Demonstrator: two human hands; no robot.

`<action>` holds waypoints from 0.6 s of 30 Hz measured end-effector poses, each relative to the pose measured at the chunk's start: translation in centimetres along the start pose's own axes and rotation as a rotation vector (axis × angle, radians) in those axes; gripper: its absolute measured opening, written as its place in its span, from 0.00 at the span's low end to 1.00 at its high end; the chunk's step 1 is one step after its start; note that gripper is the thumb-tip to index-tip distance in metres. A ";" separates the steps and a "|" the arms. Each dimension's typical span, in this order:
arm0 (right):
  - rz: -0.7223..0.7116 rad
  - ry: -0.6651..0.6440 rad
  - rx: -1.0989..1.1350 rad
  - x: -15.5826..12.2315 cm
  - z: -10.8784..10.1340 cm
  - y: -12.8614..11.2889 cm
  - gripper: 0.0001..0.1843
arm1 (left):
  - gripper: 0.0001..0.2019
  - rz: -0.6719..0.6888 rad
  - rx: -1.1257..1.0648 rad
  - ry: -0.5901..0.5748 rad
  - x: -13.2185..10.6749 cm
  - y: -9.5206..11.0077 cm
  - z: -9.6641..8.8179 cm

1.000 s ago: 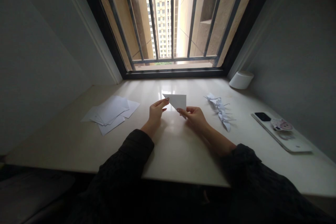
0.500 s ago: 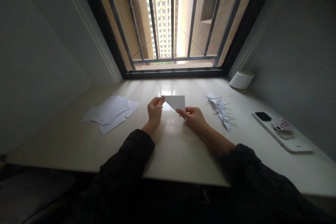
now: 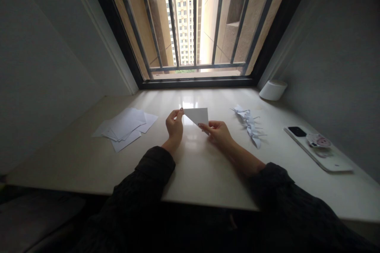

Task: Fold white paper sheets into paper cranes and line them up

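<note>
Between my hands, above the white sill, is a sheet of white paper (image 3: 198,115) folded into a triangle. My left hand (image 3: 174,124) pinches its left corner between thumb and fingertips. At the lower right corner my right hand (image 3: 219,132) grips it, thumb on top and fingers behind. Part of the paper is hidden by the right thumb and fingers. Right of my right hand lies a row of several folded paper cranes (image 3: 249,123). A loose pile of white paper sheets (image 3: 128,123) lies to the left of my left hand.
A white phone (image 3: 319,150) with a round grip on its back lies at the right. Behind it a white rounded object (image 3: 273,89) stands by the wall. The pale sill (image 3: 190,182) runs back to a barred window (image 3: 195,83); its front edge is close to me.
Both hands and the folded paper have shifted very slightly left. My left thumb and fingers have moved a little at the paper's corner. The grip is otherwise the same.
</note>
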State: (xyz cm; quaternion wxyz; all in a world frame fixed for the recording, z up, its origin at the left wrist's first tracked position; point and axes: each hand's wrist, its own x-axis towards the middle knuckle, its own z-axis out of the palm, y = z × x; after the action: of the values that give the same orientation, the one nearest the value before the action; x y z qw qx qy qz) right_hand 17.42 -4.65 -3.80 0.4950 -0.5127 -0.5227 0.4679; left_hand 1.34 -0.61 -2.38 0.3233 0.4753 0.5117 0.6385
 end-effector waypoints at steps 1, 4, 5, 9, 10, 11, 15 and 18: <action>0.009 -0.002 0.001 -0.1 0.0 -0.1 0.24 | 0.15 0.010 0.007 -0.002 0.0 0.0 0.0; 0.018 -0.002 -0.011 -0.2 -0.1 -0.5 0.25 | 0.17 0.035 0.032 -0.008 -0.1 -0.1 -0.1; 0.017 -0.006 -0.018 -0.3 -0.1 -0.5 0.25 | 0.17 0.041 0.040 -0.010 -0.1 -0.2 -0.1; -0.007 -0.002 -0.051 0.0 -0.2 -0.2 0.27 | 0.17 0.027 0.031 0.032 0.8 -0.6 -0.3; -0.016 0.007 -0.065 0.1 -0.3 -0.1 0.27 | 0.16 -0.002 0.007 0.062 1.1 -0.6 -0.5; -0.024 0.017 -0.081 0.2 -0.4 0.0 0.27 | 0.17 -0.029 -0.014 0.096 1.4 -0.5 -0.7; -0.027 0.014 -0.130 0.6 -0.9 0.3 0.26 | 0.17 0.127 0.085 0.069 1.6 0.9 -1.5; -0.025 -0.020 -0.154 0.5 -1.1 0.1 0.25 | 0.12 0.441 0.317 -0.108 0.7 2.1 -1.6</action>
State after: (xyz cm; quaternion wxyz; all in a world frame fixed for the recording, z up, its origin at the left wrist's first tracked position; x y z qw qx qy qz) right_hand 18.50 -4.13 -3.75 0.4545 -0.5382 -0.5684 0.4251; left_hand -0.23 -1.08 -0.15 0.1248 0.6535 0.4712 0.5791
